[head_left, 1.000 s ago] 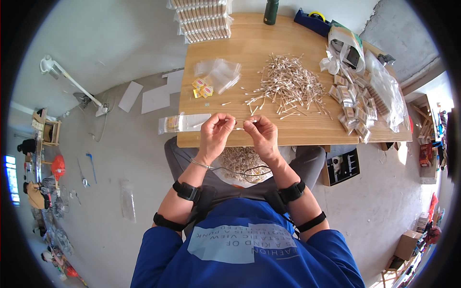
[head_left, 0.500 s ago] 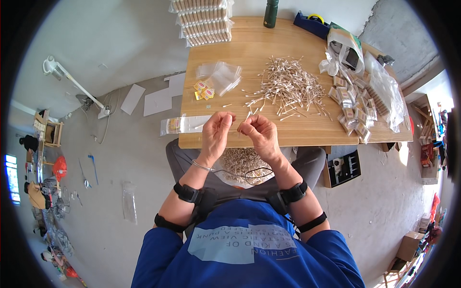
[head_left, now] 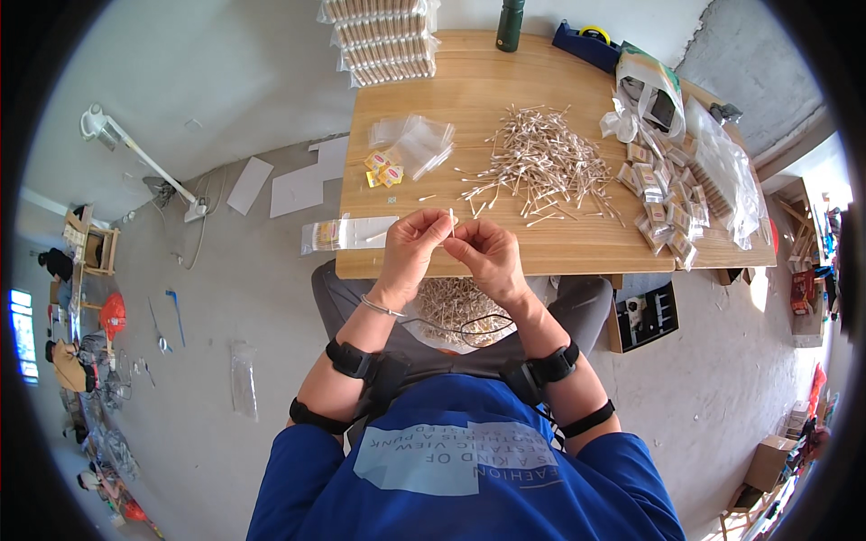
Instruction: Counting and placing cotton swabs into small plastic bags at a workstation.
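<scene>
Close together over the table's near edge, my two hands meet fingertip to fingertip. Between them a cotton swab (head_left: pixel 452 215) stands upright, its white tip showing above the fingers. My left hand (head_left: pixel 411 251) pinches it from one side, and my right hand (head_left: pixel 492 260) closes on it from the other with its fingers curled. Beyond the hands lies a big loose heap of cotton swabs (head_left: pixel 546 162). Left of my left hand, a clear bag (head_left: pixel 323 235) with swabs and a yellow label lies at the table's edge.
Empty clear bags (head_left: pixel 422 144) and yellow cards (head_left: pixel 383 169) lie on the table (head_left: pixel 397 104). Filled packs (head_left: pixel 658 194) pile up at right, beside a plastic bag (head_left: pixel 649 90). Bundled swabs (head_left: pixel 383 41), a green bottle (head_left: pixel 509 25) and a tape dispenser (head_left: pixel 586 43) stand behind.
My hands have come together from slightly apart, the fingertips now meeting at the upright swab. The things on the table have not visibly moved.
</scene>
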### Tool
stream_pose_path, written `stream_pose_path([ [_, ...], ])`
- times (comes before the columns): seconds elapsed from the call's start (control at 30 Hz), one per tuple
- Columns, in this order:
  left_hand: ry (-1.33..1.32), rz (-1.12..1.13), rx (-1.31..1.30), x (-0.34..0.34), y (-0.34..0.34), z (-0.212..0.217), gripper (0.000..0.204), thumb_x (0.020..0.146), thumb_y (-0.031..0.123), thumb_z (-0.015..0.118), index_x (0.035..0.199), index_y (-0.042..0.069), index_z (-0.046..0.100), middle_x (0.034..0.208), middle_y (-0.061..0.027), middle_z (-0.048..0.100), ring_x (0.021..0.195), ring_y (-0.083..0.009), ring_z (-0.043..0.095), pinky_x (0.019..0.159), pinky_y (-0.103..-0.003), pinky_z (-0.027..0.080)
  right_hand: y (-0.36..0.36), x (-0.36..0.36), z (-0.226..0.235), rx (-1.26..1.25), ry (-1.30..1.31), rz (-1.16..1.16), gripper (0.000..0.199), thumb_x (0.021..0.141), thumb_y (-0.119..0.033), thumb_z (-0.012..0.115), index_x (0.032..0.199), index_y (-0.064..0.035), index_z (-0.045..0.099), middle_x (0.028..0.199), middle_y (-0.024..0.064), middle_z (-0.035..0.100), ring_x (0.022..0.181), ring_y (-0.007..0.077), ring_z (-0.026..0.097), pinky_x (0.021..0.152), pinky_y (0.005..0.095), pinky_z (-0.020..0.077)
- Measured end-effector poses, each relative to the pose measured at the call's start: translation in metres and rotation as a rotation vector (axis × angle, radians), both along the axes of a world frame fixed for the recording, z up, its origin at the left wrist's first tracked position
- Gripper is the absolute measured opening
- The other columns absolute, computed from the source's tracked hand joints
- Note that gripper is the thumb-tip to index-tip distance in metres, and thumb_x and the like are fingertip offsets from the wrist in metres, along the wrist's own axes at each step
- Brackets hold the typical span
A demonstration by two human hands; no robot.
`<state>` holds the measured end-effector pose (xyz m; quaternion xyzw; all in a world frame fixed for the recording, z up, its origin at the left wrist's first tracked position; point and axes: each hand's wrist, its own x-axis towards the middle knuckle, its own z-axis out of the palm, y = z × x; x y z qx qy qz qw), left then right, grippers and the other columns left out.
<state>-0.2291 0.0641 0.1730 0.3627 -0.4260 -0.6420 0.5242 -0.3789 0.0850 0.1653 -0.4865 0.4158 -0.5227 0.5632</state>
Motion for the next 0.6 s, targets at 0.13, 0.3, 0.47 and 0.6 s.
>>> stream_pose_path([
  [0.13,0.058,-0.05,0.071,0.005,-0.002,-0.001,0.013,0.095,0.015,0.065,0.099,0.003,0.068,0.096,-0.0036,0.068,0.089,-0.0096,0.061,0.084,-0.026,0.049,-0.001,-0.004,0.002,0.073,-0.099,0.065,0.01,0.09,-0.009,0.068,0.093,0.0007,0.065,0.078,0.0004,0.065,0.071,0.0045,0.054,0.064,0.0207,0.0448],
  [0.3,0.126,-0.103,0.083,0.001,0.001,0.006,0.011,0.096,0.014,0.061,0.093,0.004,0.066,0.093,-0.004,0.066,0.083,-0.0098,0.06,0.08,-0.025,0.049,-0.002,-0.009,0.003,0.096,-0.144,0.149,0.014,0.095,-0.013,0.062,0.096,0.0006,0.065,0.079,0.0025,0.065,0.073,0.0075,0.054,0.069,0.0233,0.0445],
  [0.47,-0.083,-0.184,0.09,0.028,-0.005,-0.031,0.01,0.096,0.01,0.058,0.09,0.005,0.063,0.087,-0.0037,0.063,0.078,-0.0087,0.059,0.073,-0.023,0.047,-0.002,-0.01,0.009,0.2,-0.307,0.135,0.019,0.096,-0.015,0.06,0.098,0.0026,0.066,0.078,0.0035,0.064,0.072,0.0087,0.053,0.07,0.0237,0.0443],
  [0.6,-0.608,-0.147,0.174,0.025,0.008,-0.026,0.012,0.094,0.01,0.061,0.102,0.001,0.063,0.085,-0.0014,0.063,0.079,-0.0064,0.058,0.07,-0.02,0.045,-0.005,-0.012,0.003,0.245,-0.341,0.121,0.022,0.097,-0.016,0.058,0.101,0.0049,0.065,0.077,0.0036,0.063,0.071,0.0091,0.052,0.069,0.024,0.0436],
])
